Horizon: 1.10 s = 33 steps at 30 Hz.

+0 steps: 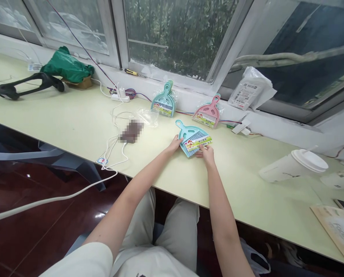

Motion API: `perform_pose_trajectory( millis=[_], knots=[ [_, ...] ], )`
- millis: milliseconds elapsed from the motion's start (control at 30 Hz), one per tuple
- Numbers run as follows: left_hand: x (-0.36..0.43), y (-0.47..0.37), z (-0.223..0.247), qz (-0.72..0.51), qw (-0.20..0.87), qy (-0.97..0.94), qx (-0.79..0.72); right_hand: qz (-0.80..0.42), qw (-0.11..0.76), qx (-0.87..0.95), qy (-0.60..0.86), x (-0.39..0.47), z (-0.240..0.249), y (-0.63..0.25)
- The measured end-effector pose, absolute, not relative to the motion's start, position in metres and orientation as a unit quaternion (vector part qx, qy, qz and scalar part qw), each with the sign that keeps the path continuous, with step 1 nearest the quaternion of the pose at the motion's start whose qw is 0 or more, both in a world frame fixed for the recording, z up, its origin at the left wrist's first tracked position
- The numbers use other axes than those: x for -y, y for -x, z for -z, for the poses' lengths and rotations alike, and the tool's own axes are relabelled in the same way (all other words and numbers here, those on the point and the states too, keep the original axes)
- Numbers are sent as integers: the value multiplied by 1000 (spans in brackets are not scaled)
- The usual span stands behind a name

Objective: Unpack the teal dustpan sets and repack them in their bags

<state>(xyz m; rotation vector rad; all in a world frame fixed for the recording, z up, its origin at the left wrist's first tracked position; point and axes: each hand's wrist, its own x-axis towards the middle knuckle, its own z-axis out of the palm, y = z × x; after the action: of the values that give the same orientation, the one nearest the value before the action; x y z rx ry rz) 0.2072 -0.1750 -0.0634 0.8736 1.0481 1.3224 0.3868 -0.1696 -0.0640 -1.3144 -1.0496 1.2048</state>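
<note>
Blue dustpan [191, 134] between both hands, over table [186, 175]; whether touching, cannot tell. Handle [179, 124] points between 10 and 11 o'clock. Left hand [174, 144]: fingers grasping dustpan edge at 9 o'clock. Right hand [207, 154]: thumb on label [195, 143], fingers clasping edge between 4 and 5. From dustpan: blue stack [164, 103] at 11, pink stack [209, 113] at 1, cup [290, 166] between 3 and 4.
</note>
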Motion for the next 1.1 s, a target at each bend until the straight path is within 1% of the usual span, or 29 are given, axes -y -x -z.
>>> perform_pose_trajectory(
  millis=[67,133,233,333,400,433,500,567,600,667,767,900,1000,1100],
  knots=[
    [170,-203,65,-593,527,-373,-480,-441,536,407,594,169,62,-397],
    [164,-193,65,-611,483,-364,-511,-398,588,338,618,165,60,-413],
    [159,-181,65,-612,446,-359,-545,-410,629,242,614,161,59,-433],
    [161,-178,65,-603,407,-401,-556,-429,613,269,606,165,58,-425],
    [165,-181,63,-589,380,-457,-548,-389,575,376,614,174,55,-405],
    [169,-184,62,-579,366,-492,-538,-334,553,446,620,179,53,-394],
    [176,-192,59,-557,343,-564,-504,-169,508,591,604,189,50,-372],
    [184,-200,56,-544,329,-613,-469,-33,451,670,589,195,47,-358],
    [187,-203,54,-540,327,-627,-456,13,429,689,584,197,46,-355],
    [191,-207,51,-537,331,-640,-439,61,406,700,585,196,45,-354],
    [191,-208,48,-540,360,-634,-421,58,402,692,596,191,46,-360],
    [187,-204,44,-525,398,-638,-398,-1,414,670,616,189,46,-359],
    [181,-196,46,-510,374,-646,-427,-72,472,647,595,193,42,-356],
    [171,-178,50,-531,301,-587,-532,-100,555,596,572,197,35,-364]
  ],
)
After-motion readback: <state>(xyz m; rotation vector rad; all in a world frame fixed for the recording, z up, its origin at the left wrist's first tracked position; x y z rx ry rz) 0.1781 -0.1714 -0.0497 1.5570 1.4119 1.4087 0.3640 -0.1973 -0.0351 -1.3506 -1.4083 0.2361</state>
